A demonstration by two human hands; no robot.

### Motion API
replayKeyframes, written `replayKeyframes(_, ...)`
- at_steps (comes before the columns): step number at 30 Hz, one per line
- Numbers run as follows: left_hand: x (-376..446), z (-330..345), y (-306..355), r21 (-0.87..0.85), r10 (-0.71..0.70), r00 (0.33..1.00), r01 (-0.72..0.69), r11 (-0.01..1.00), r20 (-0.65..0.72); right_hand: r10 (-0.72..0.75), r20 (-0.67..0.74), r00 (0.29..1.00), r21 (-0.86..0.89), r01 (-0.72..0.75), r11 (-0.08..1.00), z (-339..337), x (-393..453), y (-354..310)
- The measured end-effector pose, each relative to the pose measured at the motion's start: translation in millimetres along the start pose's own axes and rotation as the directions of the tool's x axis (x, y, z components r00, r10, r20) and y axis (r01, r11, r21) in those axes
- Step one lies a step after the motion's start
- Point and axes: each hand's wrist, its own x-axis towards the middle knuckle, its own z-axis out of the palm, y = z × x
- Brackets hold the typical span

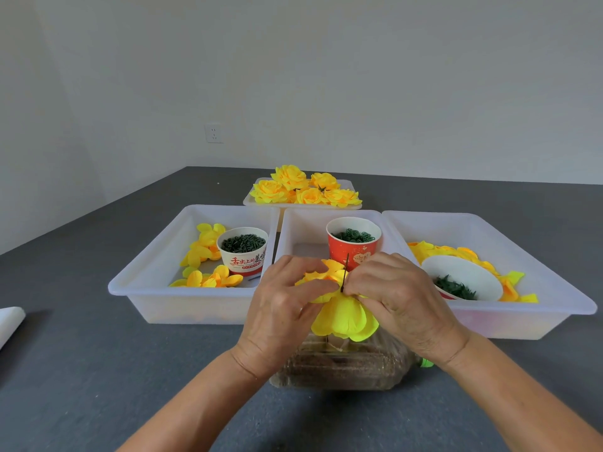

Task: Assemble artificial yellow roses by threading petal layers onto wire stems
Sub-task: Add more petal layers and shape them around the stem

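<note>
Both hands raised, backs up: left hand [283, 305] and right hand [396, 296] pinch petal layer [346, 316] (yellow) at wire stem [344, 272]

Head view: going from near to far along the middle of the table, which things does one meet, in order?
Clear bottle lying on its side → half-made yellow rose on the wire stem, held by left hand and right hand → red paper cup of green rings → far tray of finished yellow roses.

White object [9, 322] cut off at left edge, wire stem's [345, 272] lower run hidden — behind petals [342, 316], forearms cropped below
</note>
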Motion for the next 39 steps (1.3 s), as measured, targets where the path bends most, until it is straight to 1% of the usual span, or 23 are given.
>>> replayKeyframes(4,2,-2,1,0.019,0.04,0.999,-0.04,0.999,0.02,-0.002,0.009,1.0,0.023,0.002,1.0,0,-3,-1)
replayKeyframes(8,0,-2,-1,0.006,0.043,0.997,-0.043,0.999,0.057,-0.001,0.042,0.999,0.023,0.0,1.0,-2,-5,-1)
replayKeyframes(12,-2,0,-4,-0.023,0.012,0.996,-0.01,1.0,0.091,0.001,0.085,0.996,0.032,-0.003,0.999,-4,-6,-1)
replayKeyframes(15,-2,-1,-6,-0.05,-0.014,0.993,0.02,0.999,0.115,0.03,0.107,0.994,0.066,-0.037,0.997,-6,-7,-2)
replayKeyframes(19,1,-2,-7,-0.057,-0.018,0.993,0.025,0.998,0.12,0.076,0.106,0.991,0.105,-0.087,0.991,-8,-6,-2)
replayKeyframes(24,1,-1,-8,-0.061,-0.021,0.992,0.028,0.998,0.121,0.041,0.112,0.993,0.112,-0.054,0.992,-8,-8,-3)
replayKeyframes(28,-1,1,-10,-0.064,-0.013,0.989,0.023,0.998,0.146,0.086,0.104,0.991,0.12,-0.098,0.988,-8,-10,-4)
replayKeyframes(35,-1,2,-9,-0.08,0.01,0.986,0.003,0.997,0.164,0.073,0.197,0.978,0.071,-0.088,0.994,-11,-9,-7)
replayKeyframes(39,0,2,-9,-0.078,0.045,0.984,-0.032,0.996,0.17,0.058,0.215,0.975,0.019,-0.063,0.998,-12,-7,-9)
